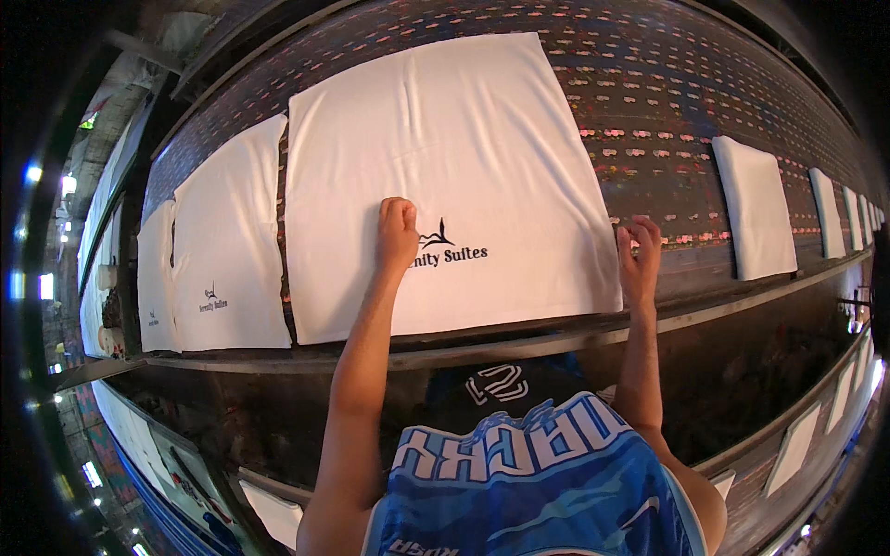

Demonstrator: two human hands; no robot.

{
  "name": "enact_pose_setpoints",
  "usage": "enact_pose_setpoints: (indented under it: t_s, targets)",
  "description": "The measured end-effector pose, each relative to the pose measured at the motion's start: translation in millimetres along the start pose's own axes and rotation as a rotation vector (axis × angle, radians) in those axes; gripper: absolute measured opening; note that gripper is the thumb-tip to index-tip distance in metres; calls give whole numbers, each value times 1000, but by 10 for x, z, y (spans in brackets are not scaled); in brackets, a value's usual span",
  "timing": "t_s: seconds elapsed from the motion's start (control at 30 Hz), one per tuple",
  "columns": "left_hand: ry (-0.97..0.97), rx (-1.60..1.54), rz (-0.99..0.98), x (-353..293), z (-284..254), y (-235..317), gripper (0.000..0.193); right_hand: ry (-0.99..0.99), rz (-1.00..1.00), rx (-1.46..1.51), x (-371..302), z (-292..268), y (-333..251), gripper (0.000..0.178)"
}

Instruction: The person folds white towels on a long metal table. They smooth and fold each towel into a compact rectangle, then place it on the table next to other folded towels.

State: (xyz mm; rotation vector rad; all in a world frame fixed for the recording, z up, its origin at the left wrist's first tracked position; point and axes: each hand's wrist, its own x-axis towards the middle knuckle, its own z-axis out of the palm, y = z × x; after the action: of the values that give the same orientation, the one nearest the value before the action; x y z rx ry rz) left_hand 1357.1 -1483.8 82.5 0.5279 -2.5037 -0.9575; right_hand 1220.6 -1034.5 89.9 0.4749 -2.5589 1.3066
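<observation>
A large white cloth (482,157), like a towel, lies spread on the long dark table in front of me, with a dark printed emblem (454,255) near its lower edge. My left hand (399,233) is over the cloth, covering the left part of the emblem. Its fingers are curled closed, and whatever they may hold is hidden. Just beyond the cloth's right edge is my right hand (640,259), fingers bent, with a gap between thumb and forefinger. Nothing shows in that gap; contact with the cloth's edge is unclear.
Two more printed white cloths, the nearer one (232,232) beside the large cloth, lie to the left. A folded white cloth (756,208) lies to the right, with several more beyond it. A rail (519,345) runs along the table's near edge. The table surface (640,102) bears rows of small marks.
</observation>
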Motion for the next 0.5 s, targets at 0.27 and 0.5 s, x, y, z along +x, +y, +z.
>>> enact_pose_setpoints:
  t_s: [0.27,0.5]
  targets:
    - [-425,-310,237,-651,323,1476,12,-100,-69,-30,561,211,153,21]
    - [-967,-354,731,-1244,1087,2261,24,-113,-176,-17,1157,332,70,20]
